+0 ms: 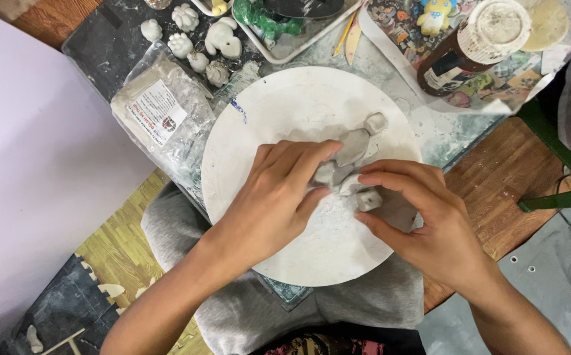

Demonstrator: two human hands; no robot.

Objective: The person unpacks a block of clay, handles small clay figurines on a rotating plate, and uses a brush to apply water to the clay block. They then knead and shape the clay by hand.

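Note:
A round white board lies in front of me, dusted with pale powder. On it rests a grey clay figure made of several joined lumps, with a small knob at its far end. My left hand pinches the middle of the figure with thumb and fingers. My right hand holds a small grey clay lump against the figure's near end. Both hands touch the clay.
Small white clay figures stand at the back left beside a plastic bag of clay. A tray with green material, a brown jar and a yellow toy sit at the back. Wooden table edge lies right.

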